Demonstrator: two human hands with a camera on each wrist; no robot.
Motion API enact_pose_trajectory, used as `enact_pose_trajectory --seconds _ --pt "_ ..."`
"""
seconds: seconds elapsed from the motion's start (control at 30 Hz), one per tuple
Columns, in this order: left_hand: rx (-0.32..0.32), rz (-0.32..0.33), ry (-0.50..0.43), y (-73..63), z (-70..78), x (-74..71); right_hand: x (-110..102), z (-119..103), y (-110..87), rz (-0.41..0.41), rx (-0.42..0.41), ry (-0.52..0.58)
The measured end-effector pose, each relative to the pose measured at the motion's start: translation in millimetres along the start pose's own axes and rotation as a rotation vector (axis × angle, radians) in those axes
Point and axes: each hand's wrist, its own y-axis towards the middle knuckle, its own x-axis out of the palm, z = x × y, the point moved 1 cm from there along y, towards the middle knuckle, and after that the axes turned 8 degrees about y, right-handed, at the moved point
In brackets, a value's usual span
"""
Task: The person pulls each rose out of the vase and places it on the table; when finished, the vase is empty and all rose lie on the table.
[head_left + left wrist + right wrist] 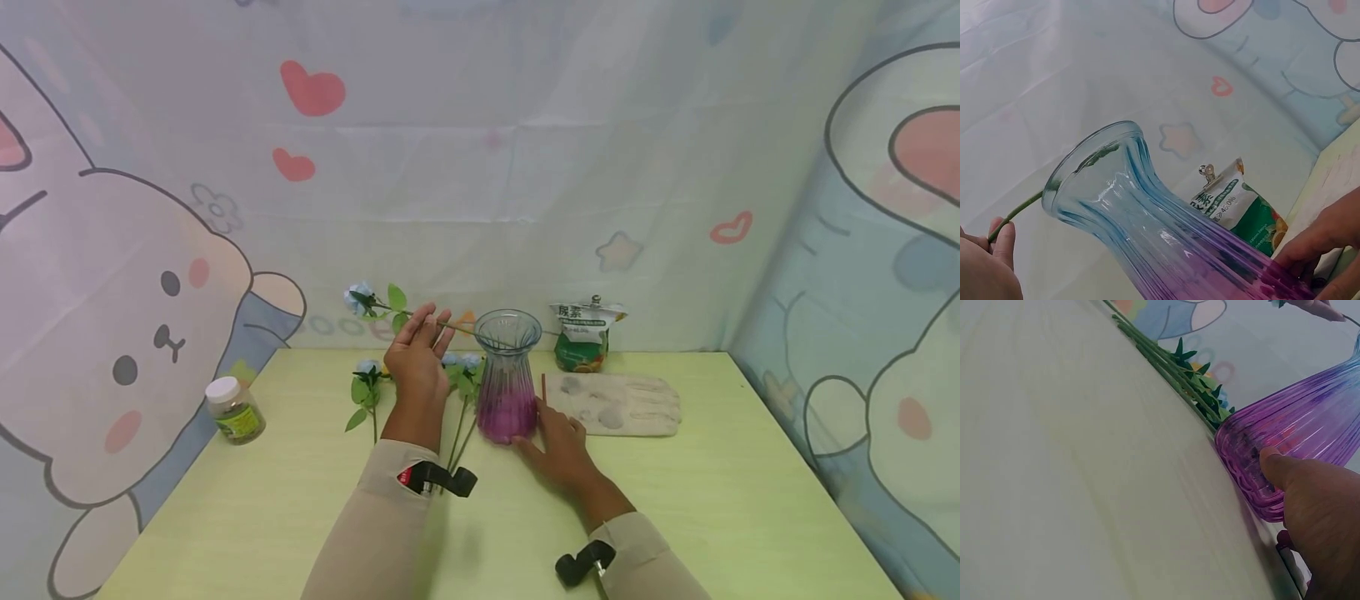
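My left hand (420,367) pinches the green stem (1024,205) of an artificial blue flower (361,298), held sideways with its bloom to the left. The stem's other end passes over the rim into the mouth of a ribbed glass vase (507,387), blue at the top and purple below. Inside the glass, the stem end (1099,155) shows through the wall. My right hand (562,446) holds the upright vase low at its base, thumb on the near side; its other fingers are partly hidden behind the glass.
More blue flowers (367,385) lie on the table left of the vase, stems toward me. Behind on the right stands a green-and-white bag (588,333) with a clip. Pale gloves (637,406) lie right of the vase. A white-capped jar (237,412) stands far left.
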Motion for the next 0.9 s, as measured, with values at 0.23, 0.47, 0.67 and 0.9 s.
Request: enact_pose_trajectory --seconds 0.23,0.47,0.67,0.9 --pt "-0.049 -0.022 -0.044 5.3 2.2 -10.1 0.5 -0.5 0.5 -0.007 0.003 0.000" --pt "-0.056 -0.003 -0.058 10.1 12.8 -26.7 0.6 -0.7 1.3 0.002 -0.011 0.002" --pt "-0.068 0.044 -0.069 13.5 18.1 -42.9 -1.7 -1.8 0.6 0.016 -0.024 -0.010" --pt "-0.084 -0.024 0.155 17.8 17.6 -68.0 -2.6 -6.3 -2.9 0.025 -0.041 0.000"
